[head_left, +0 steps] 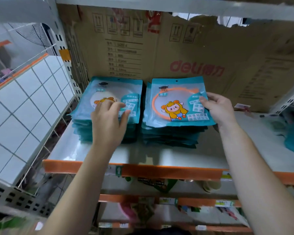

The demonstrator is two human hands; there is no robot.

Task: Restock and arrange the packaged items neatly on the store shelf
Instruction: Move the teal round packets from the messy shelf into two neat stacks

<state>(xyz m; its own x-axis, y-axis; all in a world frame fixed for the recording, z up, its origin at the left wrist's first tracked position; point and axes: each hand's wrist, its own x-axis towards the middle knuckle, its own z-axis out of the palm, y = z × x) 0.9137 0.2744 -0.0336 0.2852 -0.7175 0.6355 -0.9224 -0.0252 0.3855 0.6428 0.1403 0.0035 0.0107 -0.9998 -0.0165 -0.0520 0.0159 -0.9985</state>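
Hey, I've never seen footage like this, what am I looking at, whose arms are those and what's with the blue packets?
No machine here: this one picture comes from a camera worn on a person's head, looking down at their own bare arms. On the shelf lie two stacks of teal packets, before a cardboard box. The left hand rests on the left stack. The right hand pinches the right edge of the top packet on the right stack.

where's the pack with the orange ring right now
In the head view the orange-ring pack tops the right stack on the shelf, in front of the cardboard box; the right hand holds its right edge.
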